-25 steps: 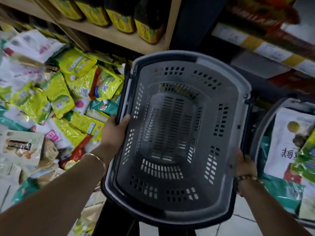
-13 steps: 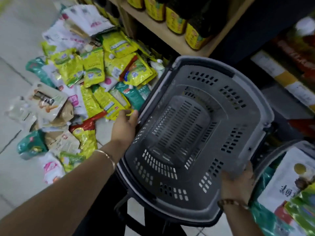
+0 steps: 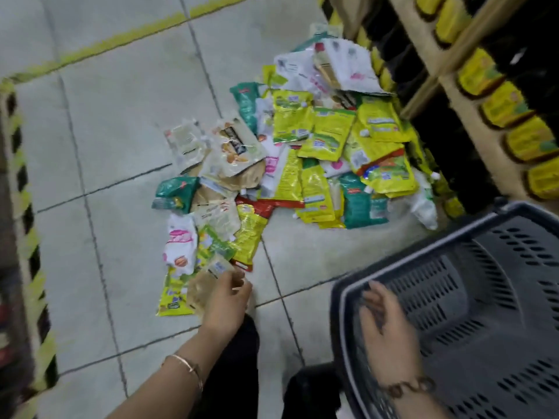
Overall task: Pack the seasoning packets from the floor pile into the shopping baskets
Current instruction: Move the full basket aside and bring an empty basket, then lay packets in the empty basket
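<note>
A pile of seasoning packets, mostly yellow, green and white, lies on the tiled floor beside the shelf. At its near end my left hand reaches down and pinches a pale tan packet with a white label. The grey plastic shopping basket sits at the lower right, and nothing shows inside it. My right hand lies over the basket's near-left rim with straight fingers, blurred by motion.
A wooden shelf with yellow-labelled bottles runs along the right, close behind the pile. Yellow-and-black hazard tape borders the floor on the left. My dark trouser legs are at the bottom between the hands.
My left hand let go of the basket rim and reached down to the near end of the pile. The basket now sits low on the right. My right hand moved onto its near-left rim.
</note>
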